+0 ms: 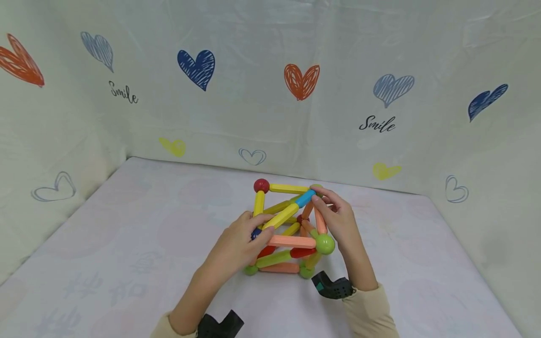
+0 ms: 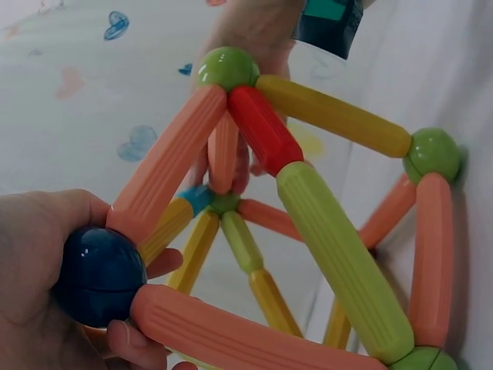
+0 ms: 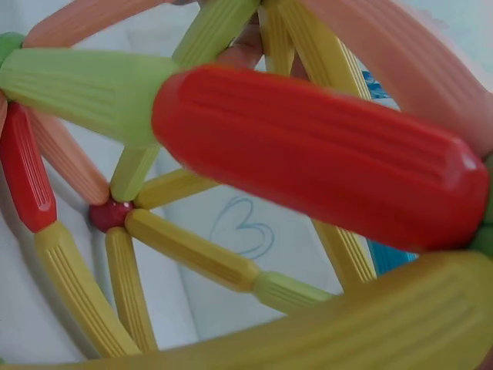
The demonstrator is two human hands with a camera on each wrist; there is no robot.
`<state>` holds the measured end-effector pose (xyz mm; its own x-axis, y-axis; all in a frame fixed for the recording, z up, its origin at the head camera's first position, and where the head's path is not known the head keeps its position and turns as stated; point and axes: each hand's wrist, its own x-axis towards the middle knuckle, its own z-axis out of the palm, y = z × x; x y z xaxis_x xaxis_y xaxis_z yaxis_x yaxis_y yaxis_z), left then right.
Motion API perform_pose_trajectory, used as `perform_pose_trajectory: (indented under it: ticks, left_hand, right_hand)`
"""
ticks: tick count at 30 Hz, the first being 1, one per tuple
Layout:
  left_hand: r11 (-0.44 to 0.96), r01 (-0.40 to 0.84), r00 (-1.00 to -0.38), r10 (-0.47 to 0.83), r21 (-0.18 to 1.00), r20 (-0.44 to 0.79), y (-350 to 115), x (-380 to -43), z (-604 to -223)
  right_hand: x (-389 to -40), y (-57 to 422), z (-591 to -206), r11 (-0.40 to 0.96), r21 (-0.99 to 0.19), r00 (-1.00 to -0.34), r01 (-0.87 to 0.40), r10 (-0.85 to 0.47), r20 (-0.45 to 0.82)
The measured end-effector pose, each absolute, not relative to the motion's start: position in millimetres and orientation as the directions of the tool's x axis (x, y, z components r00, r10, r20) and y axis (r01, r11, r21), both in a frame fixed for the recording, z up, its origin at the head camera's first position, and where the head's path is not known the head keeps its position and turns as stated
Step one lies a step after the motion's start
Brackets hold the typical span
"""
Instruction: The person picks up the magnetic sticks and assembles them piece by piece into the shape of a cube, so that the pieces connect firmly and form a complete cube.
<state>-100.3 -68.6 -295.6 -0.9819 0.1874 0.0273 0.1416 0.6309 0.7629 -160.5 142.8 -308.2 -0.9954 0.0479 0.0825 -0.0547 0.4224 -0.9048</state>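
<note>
A cube-like frame of coloured rods and balls, with diagonal rods across its faces, stands on the table. My left hand (image 1: 238, 239) holds its dark blue ball (image 2: 100, 274) at the near left upper corner, fingers curled round it. From that corner a yellow rod (image 1: 281, 217) joined to a short blue rod (image 1: 305, 198) slants across the top. With thumb and fingers my right hand (image 1: 341, 220) pinches the blue rod's end by the far right corner. A green ball (image 1: 325, 244) and an orange rod (image 1: 292, 241) form the near top edge. Large in the right wrist view is a red rod (image 3: 323, 154).
The frame's lower green balls (image 1: 251, 270) are at the white table (image 1: 169, 263). A red ball (image 1: 261, 185) tops the far left corner. Behind the table hangs a pale sheet (image 1: 253, 117) printed with hearts. Black wrist mounts (image 1: 334, 287) sit on both forearms.
</note>
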Motion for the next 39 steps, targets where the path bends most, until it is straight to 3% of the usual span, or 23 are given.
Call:
perform_pose_trajectory:
  ticks: [11, 28, 39]
  left_hand:
    - [0.624, 0.149, -0.984, 0.166, 0.767, 0.056, -68.2, -102.0, -298.9]
    - [0.617, 0.12, -0.99, 0.133, 0.778, 0.047, -67.2, -102.6, -298.5]
    - [0.499, 0.05, -0.985, 0.166, 0.865, -0.038, -72.5, -107.4, -300.9]
  right_hand:
    - [-161.4, 146.6, -308.9, 0.369, -0.928, -0.997, -0.052, 0.036, 0.071]
    - [-161.6, 147.2, -308.1, 0.435, -0.9, -0.999, -0.041, -0.028, 0.032]
    - [-159.6, 156.1, -303.2, 0.377, -0.926, -0.991, -0.022, -0.132, -0.03]
